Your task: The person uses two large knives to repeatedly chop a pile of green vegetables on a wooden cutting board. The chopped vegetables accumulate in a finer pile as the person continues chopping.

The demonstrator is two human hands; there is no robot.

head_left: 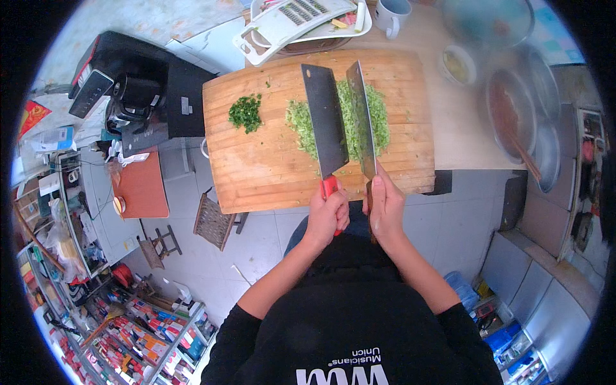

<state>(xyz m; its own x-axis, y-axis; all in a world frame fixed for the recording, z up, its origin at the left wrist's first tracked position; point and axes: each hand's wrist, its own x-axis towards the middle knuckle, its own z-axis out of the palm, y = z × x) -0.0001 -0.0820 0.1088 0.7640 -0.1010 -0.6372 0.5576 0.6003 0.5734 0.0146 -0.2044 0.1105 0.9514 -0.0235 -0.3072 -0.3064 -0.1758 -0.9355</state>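
My left hand (328,212) is closed around the red handle of a dark cleaver (324,115), which extends upward over the cutting board. My right hand (385,202) grips a second cleaver (364,115) by its brown handle; its blade is parallel to the first, a short gap to its right. Beneath and around both blades lies a heap of finely chopped pale-green vegetable (378,119) on the wooden board (237,173). A smaller pile of dark-green chopped greens (245,112) sits apart at the board's left.
Behind the board are a white grater (282,29) on a tray and a white mug (393,16). Metal bowls (542,167) and a small bowl (457,64) stand right. A black appliance (128,96) is left; below it are stools (212,218) and cluttered shelves (128,333).
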